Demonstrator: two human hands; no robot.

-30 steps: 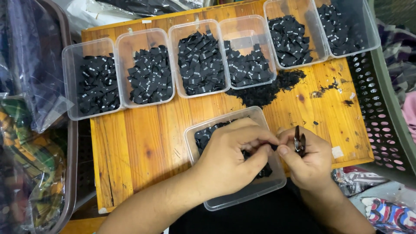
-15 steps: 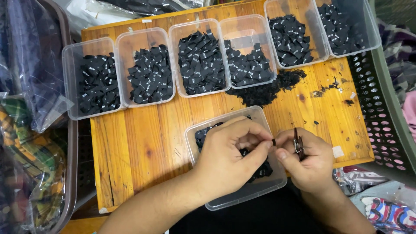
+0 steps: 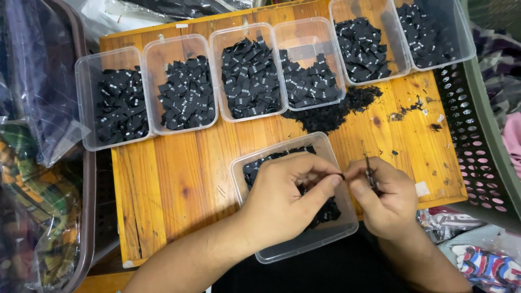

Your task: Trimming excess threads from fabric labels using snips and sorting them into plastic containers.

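Note:
My left hand [image 3: 287,198] hovers over a clear plastic tub [image 3: 304,247] of small black fabric labels and pinches one black label [image 3: 340,176] between thumb and forefinger. My right hand [image 3: 385,198] sits just to the right, fingers curled around a small dark metal tool [image 3: 370,174] that looks like snips, with its thumb and forefinger touching the same label. Both hands meet above the tub's right side. Most of the tub's labels are hidden under my left hand.
Several clear tubs of black labels [image 3: 249,73] line the far edge of the wooden board [image 3: 173,179]. A loose pile of black scraps [image 3: 339,111] lies beyond the near tub. A perforated dark crate [image 3: 472,146] stands right; bagged fabric [image 3: 32,163] lies left.
The hands stay over the near tub. The label has shifted slightly between the fingertips, and the left thumb now stretches further toward the right hand.

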